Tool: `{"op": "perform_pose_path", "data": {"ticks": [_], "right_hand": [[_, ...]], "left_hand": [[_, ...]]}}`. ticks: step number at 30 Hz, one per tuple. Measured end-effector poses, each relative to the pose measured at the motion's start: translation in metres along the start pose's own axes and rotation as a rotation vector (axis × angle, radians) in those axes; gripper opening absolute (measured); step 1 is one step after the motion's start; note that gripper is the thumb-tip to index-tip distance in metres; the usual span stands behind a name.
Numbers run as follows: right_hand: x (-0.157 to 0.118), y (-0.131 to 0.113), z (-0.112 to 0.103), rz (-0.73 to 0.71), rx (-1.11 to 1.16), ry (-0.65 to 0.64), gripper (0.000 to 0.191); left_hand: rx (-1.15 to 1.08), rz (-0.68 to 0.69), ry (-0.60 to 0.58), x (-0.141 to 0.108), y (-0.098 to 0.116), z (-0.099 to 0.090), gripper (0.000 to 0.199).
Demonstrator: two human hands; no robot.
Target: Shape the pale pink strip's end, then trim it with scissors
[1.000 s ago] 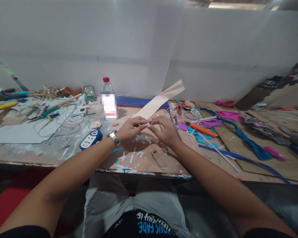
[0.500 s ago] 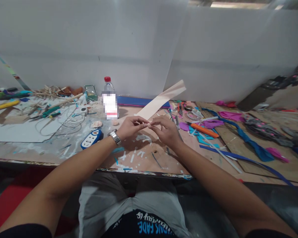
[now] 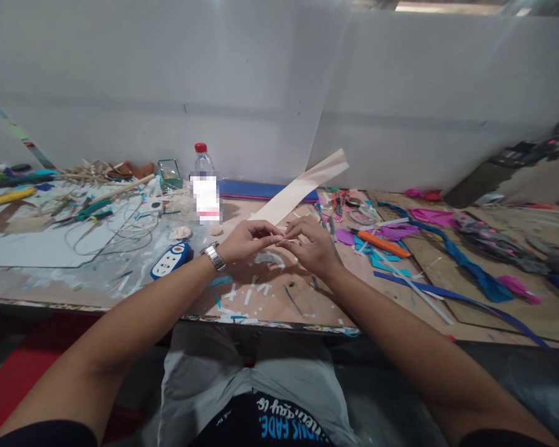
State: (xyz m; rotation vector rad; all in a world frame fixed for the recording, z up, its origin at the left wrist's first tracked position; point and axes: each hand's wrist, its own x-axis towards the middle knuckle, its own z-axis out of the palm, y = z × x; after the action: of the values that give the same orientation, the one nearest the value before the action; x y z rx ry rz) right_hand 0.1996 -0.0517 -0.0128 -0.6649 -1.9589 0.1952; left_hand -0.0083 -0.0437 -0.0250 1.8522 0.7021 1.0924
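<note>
Over the middle of the table, my left hand point(image 3: 249, 241) and my right hand point(image 3: 311, 243) meet at the fingertips. Both pinch a small, pale, thin piece point(image 3: 289, 241), mostly covered by the fingers; its kind is too small to make out. A long cream strip point(image 3: 302, 186) slants away behind the hands, its near end hidden by them. Left of the hands lie two small, pale pink crumpled pieces, a larger one point(image 3: 181, 233) and a smaller one point(image 3: 215, 230). A metal watch point(image 3: 213, 256) is on my left wrist.
A red-capped bottle point(image 3: 205, 192) stands behind my left hand, with a blue-and-white power strip point(image 3: 171, 259) nearer. Green-handled pliers point(image 3: 93, 210) and cable lie left. Right are an orange cutter point(image 3: 384, 244), blue strips point(image 3: 466, 261) and purple scraps. Paper bits point(image 3: 246, 295) litter the front.
The fingertips have shifted slightly, and a little more of the thin pale piece shows by my right fingers. The cream strip and the table things stay in place.
</note>
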Motion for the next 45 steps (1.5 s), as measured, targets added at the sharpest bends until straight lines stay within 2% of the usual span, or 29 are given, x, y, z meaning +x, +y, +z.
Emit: {"op": "perform_pose_path", "data": {"ticks": [10,16,19,25,29,32,35,40,45], "right_hand": [[0.0014,-0.0023,-0.0010,-0.006,-0.051,-0.025,0.019],[-0.0013,0.0006,0.0001,0.058,-0.084,0.015,0.022],[-0.0021,0.0037,0.0014,0.027,-0.071,-0.009,0.021],[-0.0035,0.0055,0.0019,0.049,-0.065,-0.018,0.024],[-0.0040,0.0036,0.0008,0.102,-0.070,0.001,0.029],[-0.0027,0.0021,0.0009,0.085,-0.050,0.006,0.032],[-0.0004,0.0000,0.0008,0.038,-0.031,-0.007,0.030],[0.0011,-0.0022,0.0001,0.055,-0.031,-0.016,0.028],[-0.0011,0.0006,0.0004,0.086,-0.023,-0.023,0.032]], "left_hand": [[-0.001,0.045,0.019,0.0009,-0.0026,-0.0030,0.035],[0.056,0.066,0.025,0.0011,-0.0005,-0.0056,0.034],[0.088,0.067,0.009,0.0010,-0.0005,-0.0066,0.033],[0.006,0.038,-0.048,-0.0006,-0.0009,-0.0038,0.032],[0.042,0.115,-0.042,0.0003,-0.0006,-0.0033,0.031],[0.068,0.143,-0.026,0.0010,-0.0013,-0.0032,0.030],[0.066,0.131,0.002,0.0009,-0.0024,-0.0017,0.029],[0.001,0.006,0.072,-0.0002,-0.0048,0.0008,0.034],[-0.045,0.034,0.022,0.0006,-0.0072,-0.0007,0.033]]}}
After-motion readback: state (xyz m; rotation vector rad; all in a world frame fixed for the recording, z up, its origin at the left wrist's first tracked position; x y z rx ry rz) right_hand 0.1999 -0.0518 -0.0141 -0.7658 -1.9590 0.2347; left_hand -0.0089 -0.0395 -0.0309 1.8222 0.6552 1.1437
